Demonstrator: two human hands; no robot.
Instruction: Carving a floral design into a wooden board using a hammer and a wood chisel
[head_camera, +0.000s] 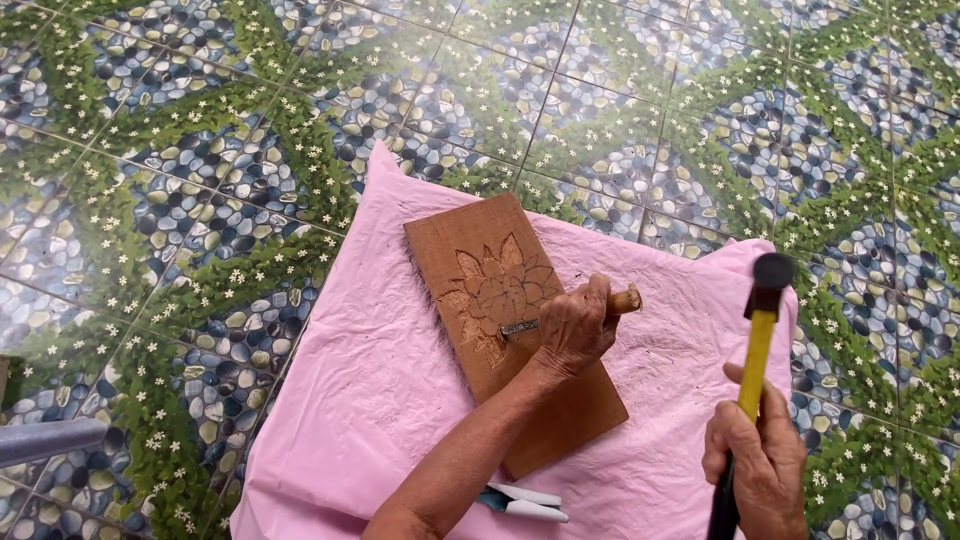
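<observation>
One wooden board (a flower cut into it) lies mid-scene on pink cloth. Left hand grips a chisel against it; right hand, nearer right, clasps a yellow-handled mallet over the tiled floor.

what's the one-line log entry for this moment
left hand: holds chisel on carved wooden board | right hand: mallet raised | pink sheet beneath

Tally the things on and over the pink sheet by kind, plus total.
Boards: 1, carved wooden board
Chisels: 1, in left hand, chisel
Mallets: 1, in right hand, mallet
White-handled tools: 1, white tool
Total: 4
</observation>
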